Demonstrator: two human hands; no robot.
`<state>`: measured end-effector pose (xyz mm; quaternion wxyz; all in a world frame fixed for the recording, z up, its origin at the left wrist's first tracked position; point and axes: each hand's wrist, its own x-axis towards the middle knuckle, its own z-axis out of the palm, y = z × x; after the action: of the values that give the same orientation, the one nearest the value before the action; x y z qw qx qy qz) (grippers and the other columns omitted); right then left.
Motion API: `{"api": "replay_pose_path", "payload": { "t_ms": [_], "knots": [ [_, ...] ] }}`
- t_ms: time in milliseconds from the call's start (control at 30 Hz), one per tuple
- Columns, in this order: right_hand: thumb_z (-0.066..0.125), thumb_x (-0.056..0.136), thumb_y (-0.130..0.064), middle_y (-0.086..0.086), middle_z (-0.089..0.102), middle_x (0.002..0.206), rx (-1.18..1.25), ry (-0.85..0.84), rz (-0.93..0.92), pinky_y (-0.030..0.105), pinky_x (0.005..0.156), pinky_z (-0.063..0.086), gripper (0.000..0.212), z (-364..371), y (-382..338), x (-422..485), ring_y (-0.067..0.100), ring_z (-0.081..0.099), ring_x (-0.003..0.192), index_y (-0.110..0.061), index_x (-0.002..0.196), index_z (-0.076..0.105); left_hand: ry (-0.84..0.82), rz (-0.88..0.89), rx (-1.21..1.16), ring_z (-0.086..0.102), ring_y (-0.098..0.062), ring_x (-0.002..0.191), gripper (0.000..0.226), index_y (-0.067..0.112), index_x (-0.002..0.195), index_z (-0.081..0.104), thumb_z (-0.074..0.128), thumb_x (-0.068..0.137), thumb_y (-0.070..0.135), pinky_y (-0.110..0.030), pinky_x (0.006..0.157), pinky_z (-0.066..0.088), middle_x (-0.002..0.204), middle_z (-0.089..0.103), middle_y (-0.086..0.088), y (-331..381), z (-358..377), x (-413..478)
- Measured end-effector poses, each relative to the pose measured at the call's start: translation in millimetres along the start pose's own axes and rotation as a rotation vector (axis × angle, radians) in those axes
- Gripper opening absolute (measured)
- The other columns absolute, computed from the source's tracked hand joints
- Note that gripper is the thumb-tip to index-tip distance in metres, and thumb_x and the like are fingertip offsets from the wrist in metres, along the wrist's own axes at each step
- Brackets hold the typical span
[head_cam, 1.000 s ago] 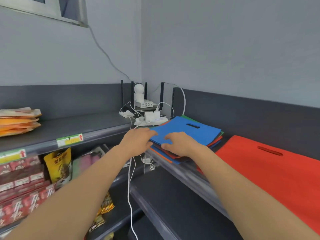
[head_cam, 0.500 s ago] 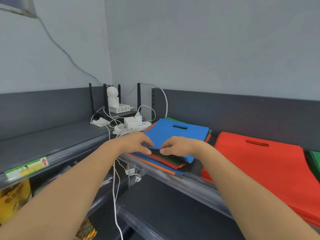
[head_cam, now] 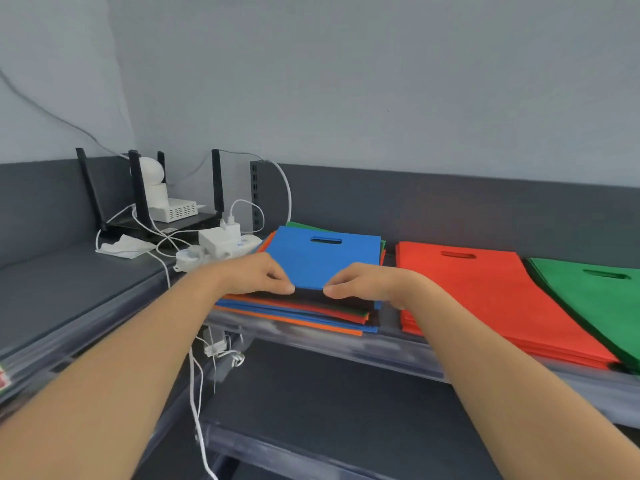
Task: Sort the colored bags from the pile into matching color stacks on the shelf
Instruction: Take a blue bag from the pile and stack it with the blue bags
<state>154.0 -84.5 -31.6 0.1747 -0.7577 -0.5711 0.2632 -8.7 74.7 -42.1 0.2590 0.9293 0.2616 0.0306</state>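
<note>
Left hand (head_cam: 256, 277): pinching the near edge of the blue bag (head_cam: 325, 261), fingers curled over the top, thumb tucked in.
Right hand (head_cam: 367, 284): gripping that same near edge just alongside, fingertips nearly meeting the left hand's.
Blue bag: on top of the mixed pile (head_cam: 311, 318), near edge raised a touch with a dark gap under it, cut-out handle toward the wall.
Mixed pile: on the upper shelf (head_cam: 346, 346), with orange, blue, red and green layers fanned out at the front.
Red stack (head_cam: 485, 296): flat on the same shelf, just right of the pile, not touching it.
Green stack (head_cam: 595, 299): right against the red one, running out of frame.
Power strip (head_cam: 221, 249): white, chargers plugged in, just left of the pile's far corner.
Router (head_cam: 156, 223): black, antennas up, back in the corner.
Cable (head_cam: 197, 393): white, dangling below the shelf edge.
</note>
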Motion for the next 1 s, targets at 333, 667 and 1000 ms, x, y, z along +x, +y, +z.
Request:
{"api": "replay_pose_path", "payload": {
  "t_ms": [333, 667, 1000],
  "knots": [
    [0.061, 0.091, -0.019, -0.005, 0.052, 0.137, 0.004, -0.072, 0.004, 0.028, 0.109, 0.034, 0.04, -0.5, -3.2, 5.9, 0.013, 0.047, 0.127, -0.019, 0.13, 0.056, -0.017, 0.019, 0.066, 0.057, 0.001, 0.099, 0.035, 0.025, 0.112, 0.068, 0.071, 0.08, 0.039, -0.021, 0.095, 0.041, 0.102, 0.061, 0.022, 2.2, 4.8, 1.7],
    [0.067, 0.088, -0.025, -0.006, 0.056, 0.134, 0.094, -0.06, -0.008, 0.026, 0.103, 0.034, 0.041, 0.0, 10.5, 9.5, 0.011, 0.048, 0.125, -0.022, 0.128, 0.058, 0.004, 0.023, 0.05, 0.051, -0.004, 0.094, 0.038, 0.018, 0.119, 0.064, 0.068, 0.084, 0.033, -0.021, 0.091, 0.036, 0.098, 0.055, 0.017, 1.0, 13.1, 10.5],
    [0.067, 0.086, -0.017, 0.005, 0.058, 0.132, -0.04, 0.052, -0.073, 0.033, 0.109, 0.039, 0.045, 3.6, 14.0, 22.0, 0.016, 0.053, 0.122, -0.017, 0.129, 0.056, 0.074, 0.097, 0.279, 0.05, -0.007, 0.082, 0.011, 0.026, 0.087, 0.061, 0.061, 0.088, 0.037, -0.03, 0.075, 0.042, 0.085, 0.058, 0.016, 10.5, 16.2, 22.0]
  ]
}}
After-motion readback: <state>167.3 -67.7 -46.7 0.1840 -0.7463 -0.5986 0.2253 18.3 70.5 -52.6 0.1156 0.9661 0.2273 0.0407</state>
